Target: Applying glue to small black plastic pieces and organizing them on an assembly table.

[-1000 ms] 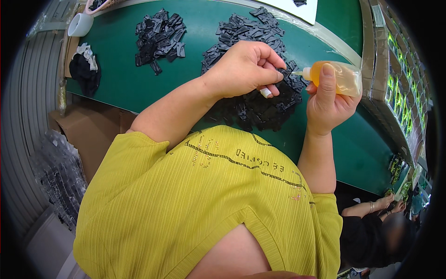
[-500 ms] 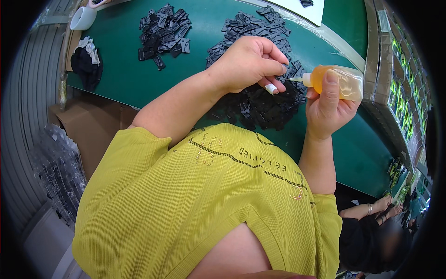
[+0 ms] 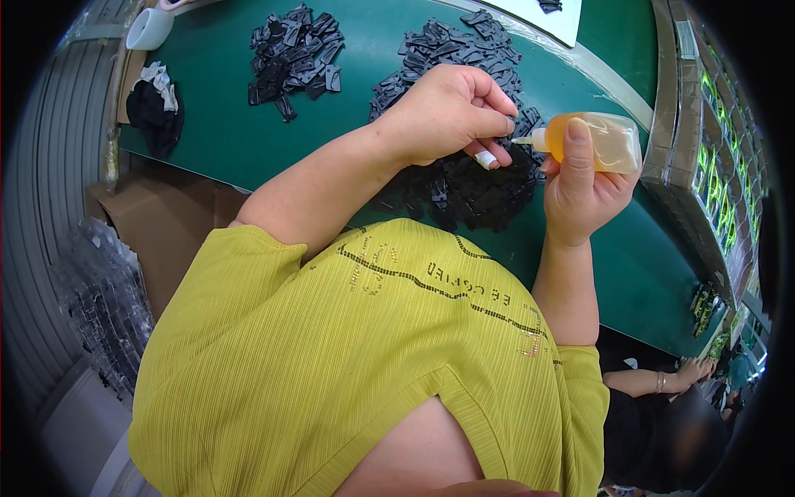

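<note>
My right hand (image 3: 586, 192) grips a clear squeeze bottle (image 3: 609, 142) of amber liquid, tipped on its side with its white nozzle pointing left. The nozzle tip is close to the fingertips of my left hand (image 3: 460, 116). That hand is closed in a pinch, thumb against forefinger; whatever it holds is too small or hidden to make out. White tape wraps one of its fingers. Beneath both hands lies a heap of small black plastic pieces (image 3: 480, 186), spreading back into a larger pile of dark grey pieces (image 3: 464, 51).
A second pile of black pieces (image 3: 294, 54) lies farther left on the green table (image 3: 211, 99). At the left edge are a white roll (image 3: 149, 30) and a dark cloth (image 3: 155, 116). A cardboard divider (image 3: 675, 132) with shiny green items stands right. Another person's arm (image 3: 642, 382) shows lower right.
The bottle and my right hand have shifted slightly left, the nozzle nearer my left fingertips. My left hand keeps its pinch, barely moved. The other person's arm at lower right has moved.
</note>
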Motion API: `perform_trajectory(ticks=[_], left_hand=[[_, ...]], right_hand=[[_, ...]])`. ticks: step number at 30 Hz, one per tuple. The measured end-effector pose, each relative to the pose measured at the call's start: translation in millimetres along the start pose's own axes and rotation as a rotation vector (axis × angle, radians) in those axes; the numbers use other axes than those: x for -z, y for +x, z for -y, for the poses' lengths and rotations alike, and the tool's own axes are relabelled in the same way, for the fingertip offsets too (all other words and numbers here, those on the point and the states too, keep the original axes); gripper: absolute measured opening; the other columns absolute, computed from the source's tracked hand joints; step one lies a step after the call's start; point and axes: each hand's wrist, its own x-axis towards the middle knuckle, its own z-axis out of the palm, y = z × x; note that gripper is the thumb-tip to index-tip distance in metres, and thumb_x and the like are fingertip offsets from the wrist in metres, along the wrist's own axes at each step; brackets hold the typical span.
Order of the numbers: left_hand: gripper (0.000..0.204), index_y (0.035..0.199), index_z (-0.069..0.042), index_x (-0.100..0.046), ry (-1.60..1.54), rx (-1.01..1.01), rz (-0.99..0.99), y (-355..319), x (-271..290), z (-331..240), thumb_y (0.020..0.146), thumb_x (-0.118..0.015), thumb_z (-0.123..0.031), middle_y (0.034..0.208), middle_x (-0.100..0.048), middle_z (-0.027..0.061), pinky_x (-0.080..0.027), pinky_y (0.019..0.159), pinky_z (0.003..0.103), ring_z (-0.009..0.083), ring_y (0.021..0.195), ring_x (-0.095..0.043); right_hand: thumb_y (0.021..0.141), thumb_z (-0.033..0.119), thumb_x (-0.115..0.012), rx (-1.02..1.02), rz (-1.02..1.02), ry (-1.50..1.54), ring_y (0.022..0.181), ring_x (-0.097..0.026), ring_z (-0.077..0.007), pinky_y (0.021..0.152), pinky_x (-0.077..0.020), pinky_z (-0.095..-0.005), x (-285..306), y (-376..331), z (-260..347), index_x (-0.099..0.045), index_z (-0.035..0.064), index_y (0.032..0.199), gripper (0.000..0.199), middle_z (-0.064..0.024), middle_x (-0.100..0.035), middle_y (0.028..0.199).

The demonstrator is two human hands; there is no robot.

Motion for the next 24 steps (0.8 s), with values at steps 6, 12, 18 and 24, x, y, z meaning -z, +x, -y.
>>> perform_trajectory(ticks=[6,12,18,24], left_hand=[[0.017,0.097,0.005,-0.06,-0.012,-0.076,-0.051,6,13,-5,0.083,-0.064,-0.003,0.081,-0.066,0.0113,-0.056,0.056,0.024,0.0198,0.067,-0.069],[0.023,0.1,0.007,-0.061,0.288,-0.411,-0.435,72,74,-52,0.081,-0.066,-0.003,0.081,-0.066,0.0119,-0.055,0.057,0.025,0.0178,0.066,-0.068],[0.028,0.091,-0.001,-0.069,0.77,-0.37,-0.71,134,119,-85,0.081,-0.065,-0.026,0.085,-0.069,0.0173,-0.054,0.067,0.033,0.0198,0.076,-0.068],[0.066,0.11,-0.004,-0.064,1.367,-0.183,-0.789,140,86,-84,0.069,-0.071,-0.056,0.117,-0.055,0.0196,-0.051,0.084,0.038,0.0311,0.099,-0.062]], right_hand=[[0.09,0.013,-0.059,-0.029,-0.174,0.253,0.044,-0.048,-0.0078,0.037,-0.0362,-0.0188,10,19,6,-0.055,0.0031,0.088,0.011,-0.0067,-0.06,0.074],[0.09,0.015,-0.06,-0.065,-0.232,0.276,0.043,-0.046,-0.0076,0.037,-0.0363,-0.0181,11,22,11,-0.054,0.0044,0.088,0.013,-0.0068,-0.058,0.071],[0.09,0.016,-0.061,-0.045,-0.201,0.259,0.043,-0.045,-0.0064,0.037,-0.0374,-0.0171,10,18,10,-0.053,0.004,0.088,0.014,-0.0068,-0.059,0.072],[0.091,0.017,-0.06,-0.051,-0.19,0.254,0.044,-0.046,-0.0068,0.038,-0.0362,-0.0175,10,18,9,-0.054,0.0041,0.09,0.014,-0.0069,-0.059,0.074]])
